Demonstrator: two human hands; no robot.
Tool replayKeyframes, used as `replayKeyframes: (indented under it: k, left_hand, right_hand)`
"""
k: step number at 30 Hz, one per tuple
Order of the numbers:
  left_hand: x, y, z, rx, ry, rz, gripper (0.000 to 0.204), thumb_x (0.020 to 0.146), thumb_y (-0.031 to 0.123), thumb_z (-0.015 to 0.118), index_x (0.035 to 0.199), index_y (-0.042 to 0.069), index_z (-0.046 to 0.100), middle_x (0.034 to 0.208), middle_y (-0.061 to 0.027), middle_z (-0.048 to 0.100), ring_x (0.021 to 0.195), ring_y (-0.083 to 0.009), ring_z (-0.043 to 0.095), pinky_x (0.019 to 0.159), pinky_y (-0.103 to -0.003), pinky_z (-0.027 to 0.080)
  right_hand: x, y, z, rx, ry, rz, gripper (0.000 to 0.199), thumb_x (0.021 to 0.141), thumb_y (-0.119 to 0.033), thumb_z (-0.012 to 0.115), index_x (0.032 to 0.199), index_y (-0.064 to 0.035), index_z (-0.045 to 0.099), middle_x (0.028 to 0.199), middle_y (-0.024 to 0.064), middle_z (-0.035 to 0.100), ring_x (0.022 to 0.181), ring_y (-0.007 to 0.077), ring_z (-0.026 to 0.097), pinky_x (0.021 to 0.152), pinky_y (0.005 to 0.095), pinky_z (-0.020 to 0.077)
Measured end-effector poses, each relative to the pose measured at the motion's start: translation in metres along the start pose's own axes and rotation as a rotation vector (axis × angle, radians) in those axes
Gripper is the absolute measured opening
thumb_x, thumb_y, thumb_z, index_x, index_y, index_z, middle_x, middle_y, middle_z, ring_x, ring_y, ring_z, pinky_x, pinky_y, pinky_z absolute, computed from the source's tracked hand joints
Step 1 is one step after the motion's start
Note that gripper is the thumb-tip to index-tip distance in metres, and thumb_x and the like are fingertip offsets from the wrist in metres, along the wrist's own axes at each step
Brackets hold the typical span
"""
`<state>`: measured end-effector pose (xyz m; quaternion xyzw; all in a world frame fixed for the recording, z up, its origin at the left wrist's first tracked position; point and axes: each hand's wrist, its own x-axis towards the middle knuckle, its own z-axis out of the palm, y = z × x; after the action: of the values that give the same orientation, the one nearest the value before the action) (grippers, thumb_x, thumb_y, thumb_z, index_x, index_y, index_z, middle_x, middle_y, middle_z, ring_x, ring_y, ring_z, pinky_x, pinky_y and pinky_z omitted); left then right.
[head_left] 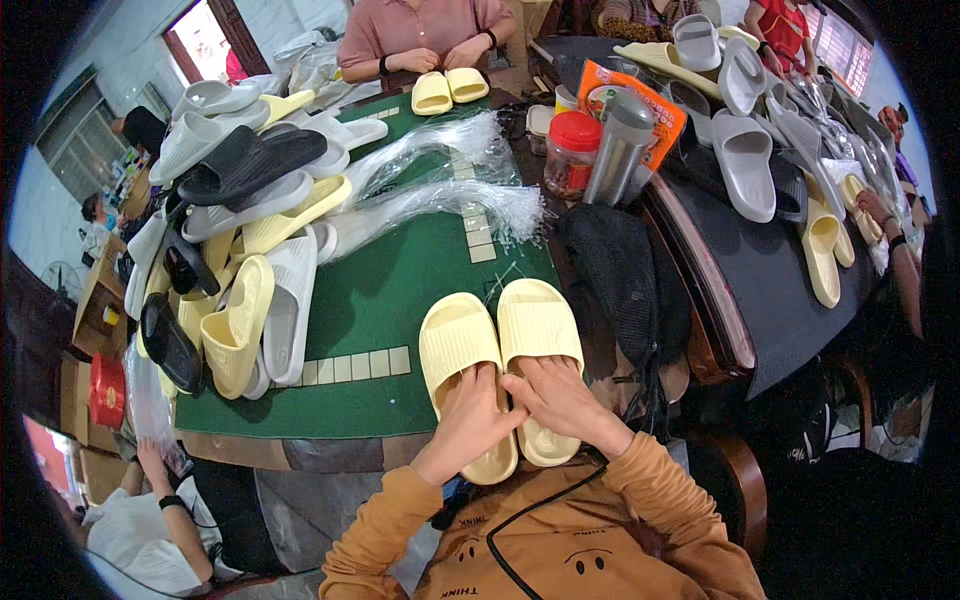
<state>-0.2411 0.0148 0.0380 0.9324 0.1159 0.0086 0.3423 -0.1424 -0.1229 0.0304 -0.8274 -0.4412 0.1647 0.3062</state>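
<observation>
A pair of pale yellow slide slippers stands side by side at the table's near edge, toes pointing away from me. My left hand (468, 420) has its fingers pushed under the strap of the left slipper (460, 335). In the same way, my right hand (562, 395) reaches into the right slipper (540, 318), and its thumb stretches left toward my other hand. Both sets of fingertips are hidden beneath the ribbed straps. Beyond the slippers, bunches of clear plastic strands with white tips (440, 215) lie on the green mat (360, 270).
A heap of grey, black and yellow slippers (250, 165) covers the table's left side. Right of the mat stand a red-lidded jar (573, 150), a steel flask (618, 150) and a black mesh bag (625, 280). More slippers (743, 165) lie on the dark right-hand table. Across sits another person (425, 40).
</observation>
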Motion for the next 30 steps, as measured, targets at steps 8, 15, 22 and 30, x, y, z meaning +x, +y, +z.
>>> replayKeyframes:
  k: [8, 15, 22, 30]
  left_hand:
    - [0.001, 0.003, 0.008, 0.107, 0.049, 0.044, 0.076, 0.068, 0.039, 0.081, 0.116, -0.009, 0.048, 0.115, -0.027, 0.05, 0.11, -0.0431, 0.052, 0.089, -0.048, 0.047]
    - [-0.002, 0.005, 0.007, 0.104, 0.005, 0.045, 0.097, 0.063, 0.05, 0.083, 0.126, -0.012, 0.043, 0.125, -0.0308, 0.047, 0.12, -0.0453, 0.046, 0.099, -0.049, 0.041]
    - [-0.002, 0.003, 0.0, 0.062, -0.109, 0.05, 0.122, 0.059, 0.063, 0.081, 0.137, -0.015, 0.03, 0.137, -0.0327, 0.036, 0.132, -0.0478, 0.034, 0.11, -0.05, 0.03]
    - [-0.003, 0.003, 0.015, 0.07, 0.046, -0.021, 0.086, 0.065, 0.043, 0.081, 0.123, -0.01, 0.046, 0.12, -0.0269, 0.049, 0.117, -0.0429, 0.047, 0.102, -0.052, 0.035]
  right_hand:
    - [-0.001, 0.004, 0.007, -0.023, 0.106, -0.056, 0.044, 0.1, -0.038, 0.044, 0.121, 0.0009, 0.051, 0.121, 0.0246, 0.054, 0.114, 0.0432, 0.047, 0.097, 0.0498, 0.0355]
    - [-0.001, 0.003, 0.009, -0.057, 0.088, -0.085, 0.046, 0.099, -0.039, 0.046, 0.12, 0.0011, 0.053, 0.117, 0.0247, 0.057, 0.112, 0.042, 0.05, 0.094, 0.0506, 0.0356]
    - [-0.002, 0.006, 0.017, -0.123, 0.118, -0.079, 0.041, 0.098, -0.033, 0.048, 0.117, 0.0023, 0.052, 0.117, 0.0236, 0.052, 0.112, 0.0409, 0.044, 0.095, 0.0505, 0.0314]
    - [0.001, 0.006, 0.024, -0.136, 0.201, -0.131, 0.043, 0.097, -0.037, 0.049, 0.114, 0.0022, 0.055, 0.113, 0.0234, 0.057, 0.108, 0.0419, 0.049, 0.095, 0.0503, 0.0339]
